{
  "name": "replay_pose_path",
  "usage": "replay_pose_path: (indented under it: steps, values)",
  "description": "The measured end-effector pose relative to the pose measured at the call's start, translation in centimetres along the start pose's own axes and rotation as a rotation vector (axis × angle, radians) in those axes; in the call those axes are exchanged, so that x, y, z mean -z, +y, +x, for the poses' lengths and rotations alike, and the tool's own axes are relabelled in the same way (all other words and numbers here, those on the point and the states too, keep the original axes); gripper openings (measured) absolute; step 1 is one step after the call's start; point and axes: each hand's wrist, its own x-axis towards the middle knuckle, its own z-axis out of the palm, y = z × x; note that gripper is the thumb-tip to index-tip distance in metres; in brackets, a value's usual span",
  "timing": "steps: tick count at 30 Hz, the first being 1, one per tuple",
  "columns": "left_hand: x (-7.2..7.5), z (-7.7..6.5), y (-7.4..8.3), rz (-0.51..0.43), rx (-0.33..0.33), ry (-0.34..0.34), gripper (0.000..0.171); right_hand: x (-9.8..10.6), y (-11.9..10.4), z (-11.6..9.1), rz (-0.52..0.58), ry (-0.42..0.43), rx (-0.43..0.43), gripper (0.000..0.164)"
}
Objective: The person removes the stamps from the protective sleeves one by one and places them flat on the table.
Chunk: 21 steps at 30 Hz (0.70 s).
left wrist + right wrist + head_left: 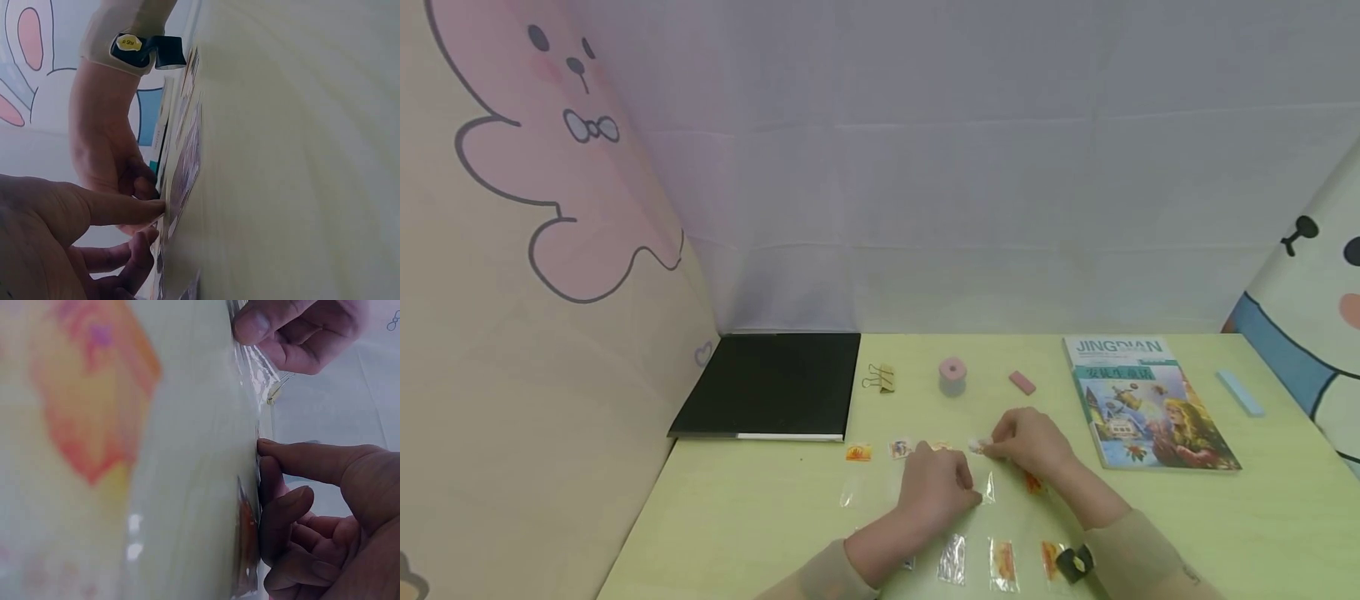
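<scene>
My left hand (934,485) pinches the edge of a small clear plastic sleeve (989,488) lying low over the table. In the right wrist view its thumb presses on the shiny film (253,369). Slightly farther back, my right hand (1032,442) pinches a small whitish card (975,447), mostly hidden by the fingertips. That card is at the right end of a row with an orange card (858,452), a small picture card (899,449) and another orange card (942,446), partly behind my left hand. Under the right forearm lies a sleeve with an orange insert (1033,482).
Nearer me lie a silvery sleeve (952,559) and two sleeves with orange inserts, one (1002,565) beside the right wrist strap. Behind are a black panel (767,387), a binder clip (882,379), a pink-topped roll (952,377), a pink eraser (1022,382), a book (1150,408) and a light-blue bar (1240,392).
</scene>
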Motion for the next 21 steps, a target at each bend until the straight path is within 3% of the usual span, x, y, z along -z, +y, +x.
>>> replay_pose_path:
  steps: [7, 12, 21]
  values:
    - [-0.04, -0.12, 0.21, -0.03, 0.041, 0.006, 0.032, 0.2, -0.19, -0.18, 0.005, -0.01, -0.019, 0.037]
    - [0.08, -0.2, 0.32, -0.078, 0.063, -0.007, 0.031, 0.22, 0.0, -0.15, 0.03, -0.023, -0.024, 0.036]
    - [0.25, 0.01, 0.46, -0.118, 0.043, -0.013, 0.028, 0.6, 0.45, -0.14, 0.114, -0.056, -0.037, 0.031]
